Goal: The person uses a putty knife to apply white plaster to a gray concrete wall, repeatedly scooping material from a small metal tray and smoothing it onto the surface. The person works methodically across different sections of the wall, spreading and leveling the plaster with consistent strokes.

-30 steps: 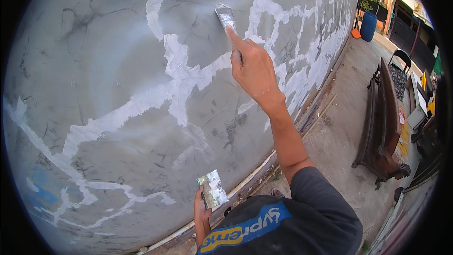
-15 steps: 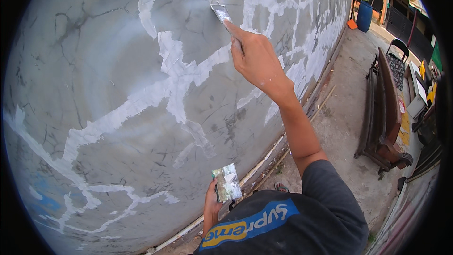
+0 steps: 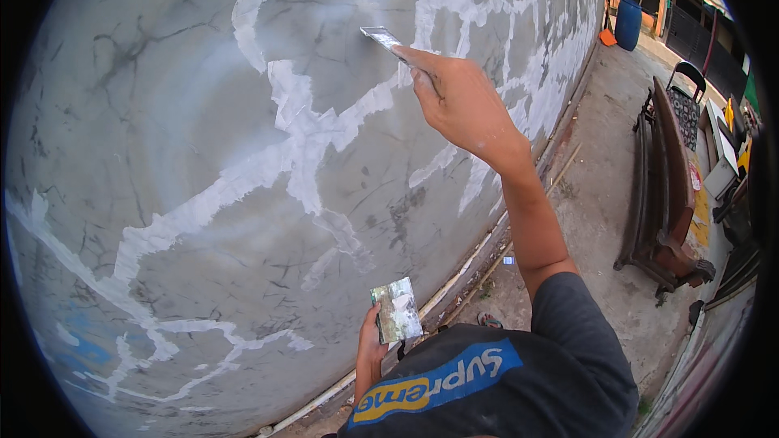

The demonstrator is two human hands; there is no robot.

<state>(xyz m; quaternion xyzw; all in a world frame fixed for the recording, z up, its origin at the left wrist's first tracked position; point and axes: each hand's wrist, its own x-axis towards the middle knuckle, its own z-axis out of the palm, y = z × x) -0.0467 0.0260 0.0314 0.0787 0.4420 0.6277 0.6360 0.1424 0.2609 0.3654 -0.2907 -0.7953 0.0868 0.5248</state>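
My right hand (image 3: 471, 105) is closed around a putty knife (image 3: 385, 39), its blade tilted at the grey wall (image 3: 219, 97); whether the edge touches the wall I cannot tell. A small white patch shows on the wall just above the blade. Lower down, my left hand (image 3: 371, 345) holds a flat rectangular board (image 3: 397, 311) smeared with white filler, close to my shirt. Broad white filler strips (image 3: 304, 134) branch across the wall, following its cracks. Thin dark cracks without filler run through the upper left.
To the right stands a dark wooden bench (image 3: 669, 186) on the concrete ground (image 3: 592, 203). Behind it are a black chair (image 3: 688, 93) and assorted items. A blue barrel (image 3: 627, 24) stands far off. A pipe (image 3: 454, 285) runs along the wall's foot.
My right hand has moved down and slightly right, drawing the putty knife lower, with its blade turned flatter. A white patch now shows above it. My left hand still holds the board.
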